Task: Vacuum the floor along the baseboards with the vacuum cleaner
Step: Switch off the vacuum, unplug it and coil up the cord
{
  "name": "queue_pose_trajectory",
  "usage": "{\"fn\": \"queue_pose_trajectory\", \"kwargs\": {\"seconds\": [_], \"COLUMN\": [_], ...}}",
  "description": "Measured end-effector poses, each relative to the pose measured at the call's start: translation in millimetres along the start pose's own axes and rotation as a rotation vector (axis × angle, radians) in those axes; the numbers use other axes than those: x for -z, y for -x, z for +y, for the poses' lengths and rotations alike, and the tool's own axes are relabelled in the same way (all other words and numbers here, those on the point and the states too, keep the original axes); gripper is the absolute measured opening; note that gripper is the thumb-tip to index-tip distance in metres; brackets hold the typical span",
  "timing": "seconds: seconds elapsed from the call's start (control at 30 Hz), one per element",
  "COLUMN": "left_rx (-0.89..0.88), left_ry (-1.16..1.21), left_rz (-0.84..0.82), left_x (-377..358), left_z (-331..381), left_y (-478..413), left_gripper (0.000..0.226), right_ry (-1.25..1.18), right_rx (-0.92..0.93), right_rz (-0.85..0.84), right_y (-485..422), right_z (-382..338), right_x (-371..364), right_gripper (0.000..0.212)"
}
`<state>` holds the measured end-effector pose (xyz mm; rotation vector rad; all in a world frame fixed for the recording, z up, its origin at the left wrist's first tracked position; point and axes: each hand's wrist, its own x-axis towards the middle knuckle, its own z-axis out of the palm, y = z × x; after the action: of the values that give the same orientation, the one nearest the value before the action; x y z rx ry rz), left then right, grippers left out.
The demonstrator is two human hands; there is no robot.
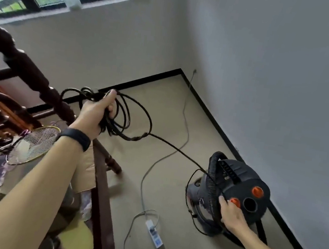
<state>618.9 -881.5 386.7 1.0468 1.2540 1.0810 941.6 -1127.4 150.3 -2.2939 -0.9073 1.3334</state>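
Note:
A black canister vacuum cleaner with orange knobs stands on the beige floor beside the right wall's black baseboard. Its ribbed black hose arches over the top. My right hand rests on the vacuum's lid next to an orange knob, fingers spread over the hose. My left hand is raised and shut on a coiled black power cord. One strand of that cord runs down to the vacuum.
A white power strip lies on the floor with a grey cable running to a wall socket in the corner. Dark wooden furniture, a badminton racket and clutter fill the left. A window is above.

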Motion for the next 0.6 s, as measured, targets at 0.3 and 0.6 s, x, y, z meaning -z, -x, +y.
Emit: {"fn": "queue_pose_trajectory", "kwargs": {"seconds": [0.3, 0.6], "left_rx": [0.365, 0.324], "left_ry": [-0.156, 0.243], "left_rz": [-0.354, -0.222], "left_x": [-117, -136], "left_z": [-133, -124], "left_y": [73, 58], "left_gripper": [0.049, 0.025], "right_ry": [0.090, 0.094], "right_rx": [0.608, 0.393], "right_rz": [0.100, 0.034], "right_y": [55, 66], "right_z": [-132, -53], "right_x": [20, 14], "right_gripper": [0.025, 0.040]}}
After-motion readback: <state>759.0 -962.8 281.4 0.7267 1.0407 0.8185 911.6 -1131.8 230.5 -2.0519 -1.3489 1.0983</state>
